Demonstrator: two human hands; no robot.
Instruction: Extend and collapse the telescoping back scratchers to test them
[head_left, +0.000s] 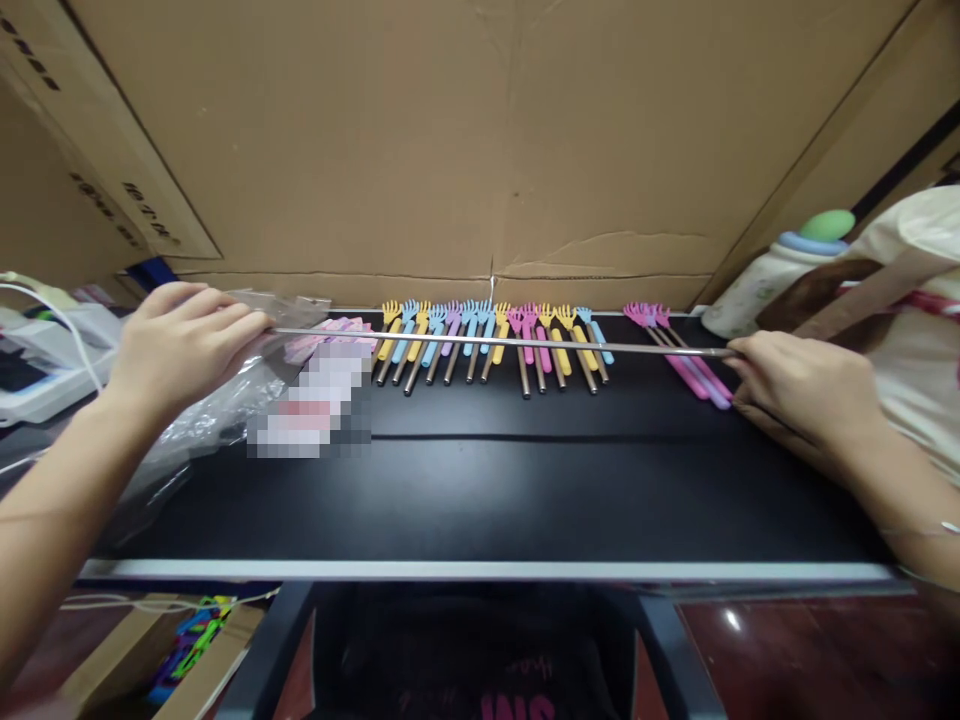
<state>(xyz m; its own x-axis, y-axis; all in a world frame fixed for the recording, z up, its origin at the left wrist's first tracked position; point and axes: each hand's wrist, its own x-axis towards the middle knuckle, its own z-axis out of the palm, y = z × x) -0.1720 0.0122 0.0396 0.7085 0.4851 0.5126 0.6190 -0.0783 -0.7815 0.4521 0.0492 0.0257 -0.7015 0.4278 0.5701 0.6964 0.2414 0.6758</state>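
A thin, stretched-out telescopic back scratcher [465,341] spans almost level across the view, its metal rod showing between my hands. My left hand [184,340] is closed around its left end, and my right hand [806,385] grips the right end; the fingers hide both ends. Behind and below the rod, a row of short back scratchers [559,350] in yellow, blue, purple and pink lies on the black table [480,500], claws toward the back. Several pink and purple back scratchers [688,370] lie apart, just left of my right hand.
Clear plastic bags [232,400] and a partly blurred printed packet [326,390] lie on the left, near a white device [64,365]. A bottle [757,285] and a pale bag [919,330] stand right. Cardboard [480,150] walls the back. Below is a box [214,660] with colourful items.
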